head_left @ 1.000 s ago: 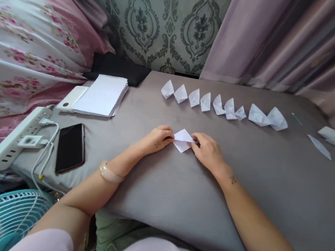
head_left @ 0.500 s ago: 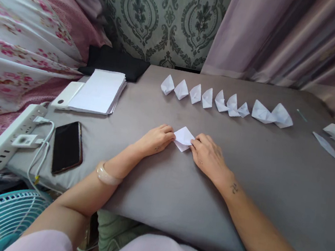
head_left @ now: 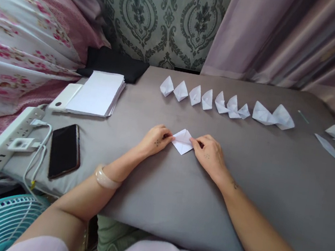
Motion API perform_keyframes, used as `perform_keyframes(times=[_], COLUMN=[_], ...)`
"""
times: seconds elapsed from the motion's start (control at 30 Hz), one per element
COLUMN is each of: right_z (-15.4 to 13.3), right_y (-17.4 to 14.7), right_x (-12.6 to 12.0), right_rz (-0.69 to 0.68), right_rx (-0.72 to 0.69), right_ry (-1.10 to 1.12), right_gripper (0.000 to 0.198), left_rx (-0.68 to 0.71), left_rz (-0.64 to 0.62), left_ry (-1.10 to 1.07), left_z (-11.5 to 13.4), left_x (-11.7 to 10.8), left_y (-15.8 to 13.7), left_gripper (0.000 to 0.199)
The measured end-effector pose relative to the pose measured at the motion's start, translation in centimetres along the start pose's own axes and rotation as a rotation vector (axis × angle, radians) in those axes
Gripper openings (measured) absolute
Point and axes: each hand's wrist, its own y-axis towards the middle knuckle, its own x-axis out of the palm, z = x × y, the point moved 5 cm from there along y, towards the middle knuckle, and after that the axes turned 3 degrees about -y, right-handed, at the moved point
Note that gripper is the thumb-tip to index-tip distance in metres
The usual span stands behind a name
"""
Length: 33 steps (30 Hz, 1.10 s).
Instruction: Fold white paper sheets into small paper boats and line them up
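Between my hands is a small folded white paper [head_left: 183, 142], diamond-shaped, with a crease running across its middle. My left hand [head_left: 156, 139] pinches its left corner between thumb and fingers. At the opposite corner, my right hand [head_left: 209, 151] grips the paper the same way. Beyond them, several folded paper boats [head_left: 195, 95] stand in a row across the grey-covered table [head_left: 158, 190]. Two larger boats [head_left: 264, 113] stand at the right part of that row, touching each other.
On the left lie a stack of white paper [head_left: 95, 92], a white box-like device [head_left: 61, 100], a black phone [head_left: 66, 150] and a power strip [head_left: 3, 140] with cables. A teal fan [head_left: 1, 222] stands below the table edge. Folded paper pieces [head_left: 326, 146] lie far right.
The paper's raised upper layer has come down, so it now looks like a flatter diamond. Both hands still hold its side corners; the view has shifted slightly.
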Motion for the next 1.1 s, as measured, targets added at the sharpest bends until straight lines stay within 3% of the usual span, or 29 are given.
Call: perform_keyframes(times=[0.37, 0.93, 1.03, 1.1], right_z=[-0.2, -0.1, -0.2, -0.2], right_y=[0.7, 1.2, 1.1, 1.1], right_x=[0.5, 0.5, 0.5, 0.6], right_rz=[0.029, -0.018, -0.015, -0.019], right_rx=[0.014, 0.074, 0.085, 0.097], right_ry=[-0.135, -0.162, -0.165, -0.179], right_gripper=[0.028, 0.027, 0.028, 0.028], left_rx=[-0.006, -0.193, -0.143, -0.016], left_rz=[0.057, 0.054, 0.064, 0.089], left_ry=[0.084, 0.103, 0.113, 0.138], left_z=[-0.3, -0.6, -0.7, -0.4], left_x=[0.7, 0.6, 0.9, 1.1], left_y=[0.4, 0.6, 0.5, 0.5], left_gripper=[0.022, 0.021, 0.019, 0.018])
